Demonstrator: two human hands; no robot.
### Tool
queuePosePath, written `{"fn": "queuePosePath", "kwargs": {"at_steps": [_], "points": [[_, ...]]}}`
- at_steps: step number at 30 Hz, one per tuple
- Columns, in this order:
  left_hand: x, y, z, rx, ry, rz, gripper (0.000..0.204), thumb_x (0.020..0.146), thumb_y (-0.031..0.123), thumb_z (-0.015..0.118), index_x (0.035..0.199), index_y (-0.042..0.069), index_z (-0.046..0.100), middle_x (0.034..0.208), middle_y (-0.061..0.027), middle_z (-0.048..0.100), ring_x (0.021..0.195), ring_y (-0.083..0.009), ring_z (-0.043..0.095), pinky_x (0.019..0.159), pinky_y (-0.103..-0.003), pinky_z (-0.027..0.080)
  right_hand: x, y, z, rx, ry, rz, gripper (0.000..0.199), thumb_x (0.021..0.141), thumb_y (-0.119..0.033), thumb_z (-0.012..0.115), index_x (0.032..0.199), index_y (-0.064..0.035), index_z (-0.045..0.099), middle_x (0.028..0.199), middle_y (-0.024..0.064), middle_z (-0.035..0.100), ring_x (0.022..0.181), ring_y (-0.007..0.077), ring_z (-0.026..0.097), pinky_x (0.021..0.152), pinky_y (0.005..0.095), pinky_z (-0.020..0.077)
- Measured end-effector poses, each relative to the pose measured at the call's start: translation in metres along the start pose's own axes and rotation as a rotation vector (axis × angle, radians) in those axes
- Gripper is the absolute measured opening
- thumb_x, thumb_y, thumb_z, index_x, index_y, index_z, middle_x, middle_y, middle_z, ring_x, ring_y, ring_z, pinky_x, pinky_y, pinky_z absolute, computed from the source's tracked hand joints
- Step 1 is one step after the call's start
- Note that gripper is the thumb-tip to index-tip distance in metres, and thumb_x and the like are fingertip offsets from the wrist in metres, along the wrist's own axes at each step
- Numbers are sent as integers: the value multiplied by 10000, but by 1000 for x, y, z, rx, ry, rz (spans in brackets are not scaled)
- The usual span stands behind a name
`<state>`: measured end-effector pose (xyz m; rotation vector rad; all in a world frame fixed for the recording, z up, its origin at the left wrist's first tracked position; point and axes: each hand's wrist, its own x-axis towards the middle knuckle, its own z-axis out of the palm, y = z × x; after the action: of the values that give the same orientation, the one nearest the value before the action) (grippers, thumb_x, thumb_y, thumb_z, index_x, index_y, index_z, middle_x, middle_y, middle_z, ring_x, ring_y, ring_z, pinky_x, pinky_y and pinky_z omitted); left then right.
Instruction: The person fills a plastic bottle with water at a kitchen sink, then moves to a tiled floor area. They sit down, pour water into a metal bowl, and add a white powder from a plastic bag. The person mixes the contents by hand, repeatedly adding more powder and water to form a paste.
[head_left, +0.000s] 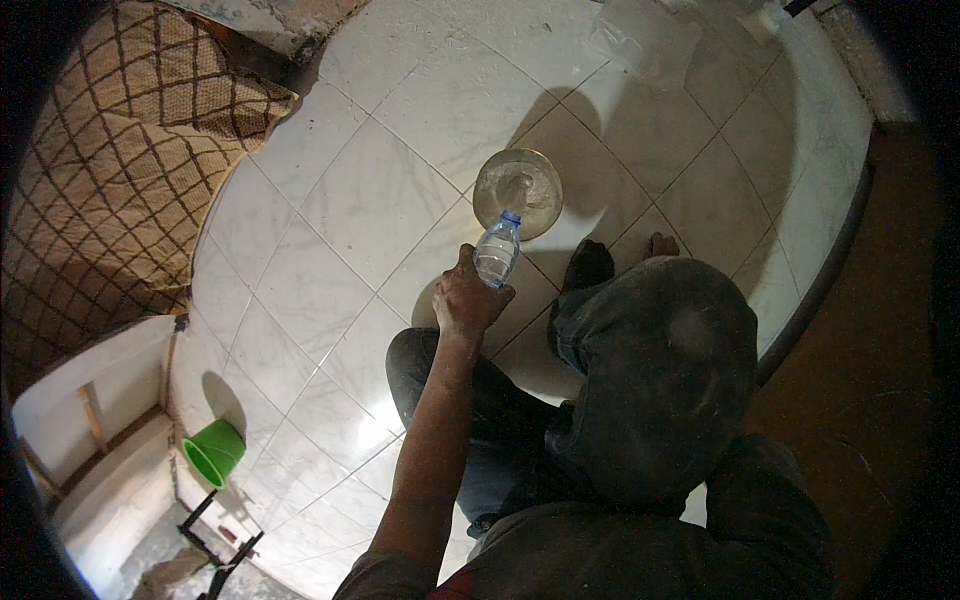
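My left hand [465, 298] is closed around the lower part of a small clear plastic bottle [496, 255] with blue at its neck. The bottle is tilted, its neck over the near edge of a round, shallow, shiny dish [540, 190] that stands on the tiled floor. Something pale shows in the dish; whether liquid is running into it I cannot tell. Of my right arm only the dark sleeve [770, 490] shows, beside my raised right knee; the right hand is out of sight.
White floor tiles [330, 240] surround the dish. A green bucket [228, 445] lies on its side at lower left, near a black frame [222, 560]. A patterned brown woven cloth [130, 180] hangs at left. A clear plastic bag [640, 45] lies at the far side.
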<state>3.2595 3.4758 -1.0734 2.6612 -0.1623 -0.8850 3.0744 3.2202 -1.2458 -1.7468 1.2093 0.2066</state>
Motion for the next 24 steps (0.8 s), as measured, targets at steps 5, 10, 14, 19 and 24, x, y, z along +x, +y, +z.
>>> {"fn": "queuePosePath", "kwargs": {"at_steps": [5, 10, 14, 19, 24], "points": [[0, -2, -1, -138, 33, 13, 780, 649, 346, 888, 1290, 69, 540, 1077, -268, 737, 1023, -468, 713, 897, -545, 593, 4, -2, 2, 15, 0, -3, 261, 949, -174, 672, 1158, -21, 636, 1090, 183, 688, 983, 365, 683, 908, 455, 546], [1, -13, -2, -456, 269, 131, 692, 701, 259, 904, 1263, 55, 556, 1023, -222, 755, 957, -421, 744, 858, -492, 603, 12, -18, -11, 17, 49, -44, 263, 953, -176, 671, 1162, -21, 637, 1096, 183, 691, 987, 365, 685, 910, 455, 547], [9, -35, -9, -731, 370, 129, 603, 740, 177, 923, 1226, 64, 586, 1050, -150, 751, 988, -292, 733, 900, -399, 574, 22, -79, -36, 10, 161, -230, 265, 955, -178, 671, 1165, -21, 638, 1100, 184, 693, 990, 364, 687, 913, 455, 548], [29, -68, 1, -799, 489, 132, 609, 752, 156, 930, 1259, 62, 604, 1092, -108, 722, 1042, -225, 687, 943, -367, 545, 3, -225, -37, -213, -109, -916, 288, 951, -155, 686, 1193, -11, 628, 1126, 182, 694, 1005, 360, 696, 919, 420, 559], [43, -110, 35, -743, 638, 89, 762, 708, 137, 960, 1362, 61, 577, 1237, -124, 666, 1146, -249, 648, 995, -377, 533, 3, -285, 59, -582, -518, -1416, 308, 940, -178, 643, 1197, -9, 658, 1226, 230, 677, 1166, 398, 650, 1017, 492, 522]]}}
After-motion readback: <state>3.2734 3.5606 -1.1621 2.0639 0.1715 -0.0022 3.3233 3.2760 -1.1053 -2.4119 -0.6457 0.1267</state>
